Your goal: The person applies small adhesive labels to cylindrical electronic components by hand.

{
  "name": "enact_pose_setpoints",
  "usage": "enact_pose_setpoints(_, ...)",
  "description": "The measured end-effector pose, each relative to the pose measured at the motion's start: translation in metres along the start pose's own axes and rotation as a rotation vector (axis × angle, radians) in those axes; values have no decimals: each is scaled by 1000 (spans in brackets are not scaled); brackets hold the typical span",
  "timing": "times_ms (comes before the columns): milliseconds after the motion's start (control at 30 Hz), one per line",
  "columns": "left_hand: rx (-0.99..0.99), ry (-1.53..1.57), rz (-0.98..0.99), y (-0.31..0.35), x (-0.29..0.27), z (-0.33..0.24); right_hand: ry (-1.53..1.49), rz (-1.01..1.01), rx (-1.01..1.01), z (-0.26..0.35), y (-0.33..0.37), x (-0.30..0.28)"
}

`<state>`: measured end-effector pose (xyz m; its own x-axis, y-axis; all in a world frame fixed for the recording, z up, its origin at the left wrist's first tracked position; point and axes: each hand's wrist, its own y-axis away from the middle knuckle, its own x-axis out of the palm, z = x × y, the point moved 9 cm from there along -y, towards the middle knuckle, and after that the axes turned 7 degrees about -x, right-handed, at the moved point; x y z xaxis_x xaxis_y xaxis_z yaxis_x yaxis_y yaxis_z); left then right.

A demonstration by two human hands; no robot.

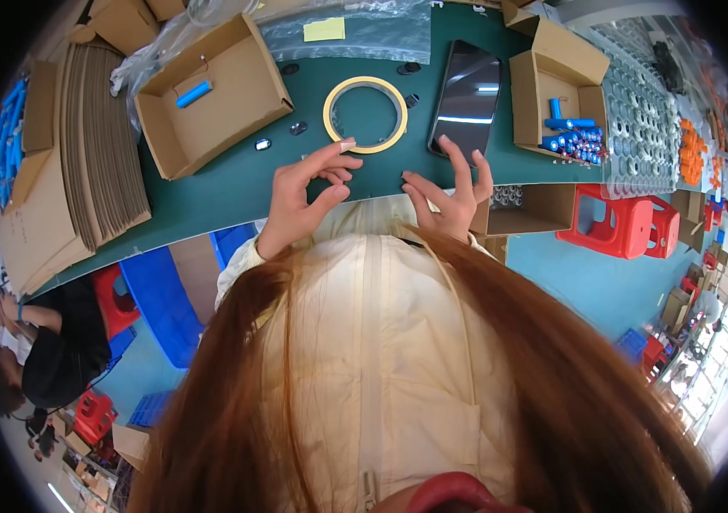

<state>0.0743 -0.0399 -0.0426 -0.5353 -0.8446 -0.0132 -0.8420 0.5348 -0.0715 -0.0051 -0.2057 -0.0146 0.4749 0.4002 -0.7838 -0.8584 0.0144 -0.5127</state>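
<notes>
My left hand [302, 190] is above the table's front edge, holding nothing. Its thumb is apart from its fingers, and the index fingertip reaches the near rim of a yellow tape roll [328, 116]. To the right, my right hand [451, 198] brings thumb and index tip close together in a pinch. Whatever is between them, if anything, is too small to make out. Its other fingers are raised, near the lower end of a black smartphone [467, 94]. Small dark oval pieces [298, 128] lie about the tape roll, along with a shiny one [263, 144].
On the green table [202, 201], an open cardboard box [236, 103] holds one blue wired battery cell [194, 94]. Another box [552, 81] holds several blue cells, beside clear plastic trays [642, 120]. Flat cardboard [95, 145] is stacked left. Red stools [607, 224] stand right; a person [61, 350] sits left.
</notes>
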Motion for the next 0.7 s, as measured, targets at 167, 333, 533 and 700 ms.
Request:
enact_pose_setpoints(167,-8,-4,22,0,2,2,218,117,-177,14,10,20)
enact_pose_setpoints(333,15,23,0,3,-1,2,226,234,-192,24,1,31)
enact_pose_setpoints(533,-7,25,-2,0,3,2,189,131,-87,11,-2,30)
enact_pose_setpoints(700,-2,11,-27,2,-1,2,237,42,-130,14,0,20)
